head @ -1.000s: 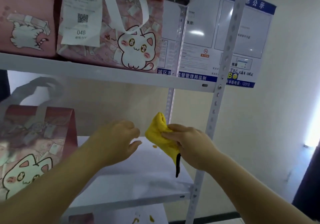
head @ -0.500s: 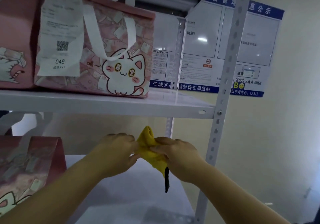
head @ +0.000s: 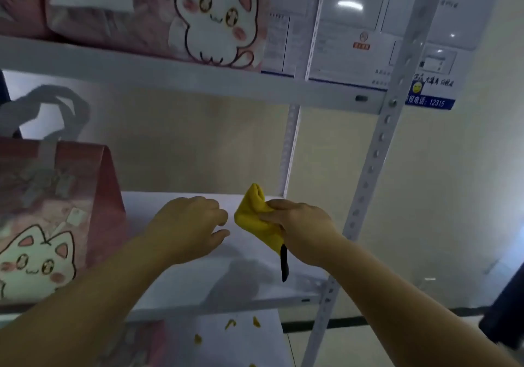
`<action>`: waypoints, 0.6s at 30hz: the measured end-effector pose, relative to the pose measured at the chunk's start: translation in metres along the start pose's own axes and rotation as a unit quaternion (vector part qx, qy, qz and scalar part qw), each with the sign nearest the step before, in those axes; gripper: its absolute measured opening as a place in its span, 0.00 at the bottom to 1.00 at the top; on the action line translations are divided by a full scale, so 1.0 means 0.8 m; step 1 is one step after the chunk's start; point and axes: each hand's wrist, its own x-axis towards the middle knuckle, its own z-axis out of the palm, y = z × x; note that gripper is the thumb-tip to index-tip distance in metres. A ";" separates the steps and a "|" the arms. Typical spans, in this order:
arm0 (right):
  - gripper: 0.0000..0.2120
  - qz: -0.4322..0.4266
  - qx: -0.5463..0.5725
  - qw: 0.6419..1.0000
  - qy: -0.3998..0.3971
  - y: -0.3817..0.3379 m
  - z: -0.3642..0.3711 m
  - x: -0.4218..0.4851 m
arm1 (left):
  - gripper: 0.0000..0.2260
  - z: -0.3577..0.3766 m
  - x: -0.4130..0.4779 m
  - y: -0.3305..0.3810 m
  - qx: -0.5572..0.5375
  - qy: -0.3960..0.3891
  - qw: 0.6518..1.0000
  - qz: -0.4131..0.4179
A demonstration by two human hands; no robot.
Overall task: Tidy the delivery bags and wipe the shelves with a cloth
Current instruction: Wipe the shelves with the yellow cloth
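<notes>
My right hand (head: 300, 229) grips a bunched yellow cloth (head: 253, 219) with a black tag hanging below it, held above the middle shelf (head: 255, 290). My left hand (head: 188, 225) hovers just left of the cloth, fingers loosely curled, holding nothing and not touching it. A pink delivery bag with a white cat print (head: 48, 225) stands on the left of the middle shelf. Another pink cat bag (head: 175, 18) with a white receipt sits on the upper shelf (head: 170, 79).
A perforated grey upright (head: 377, 151) frames the shelf's right front corner. A white and blue notice board (head: 368, 35) hangs on the wall behind. Small yellow scraps (head: 229, 324) lie on the lower shelf. A dark object (head: 504, 312) stands at the far right.
My left hand has let go of the cloth and moved slightly left. The view has tilted down, so the upper shelf sits higher in frame.
</notes>
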 end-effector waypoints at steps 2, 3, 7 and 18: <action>0.24 0.021 -0.008 0.999 -0.031 -0.006 0.019 -0.002 | 0.15 0.016 -0.013 0.003 -0.018 -0.018 1.000 -0.002; 0.25 0.030 -0.011 0.998 -0.049 -0.009 0.030 -0.003 | 0.15 0.025 -0.019 0.004 -0.025 -0.023 0.999 -0.002; 0.23 0.050 0.065 0.986 -0.145 -0.027 0.084 -0.015 | 0.16 0.061 -0.043 0.009 -0.043 -0.053 0.998 -0.008; 0.25 0.257 0.087 0.954 -0.129 -0.055 0.120 -0.006 | 0.17 0.120 -0.050 -0.010 -0.093 -0.155 0.982 -0.050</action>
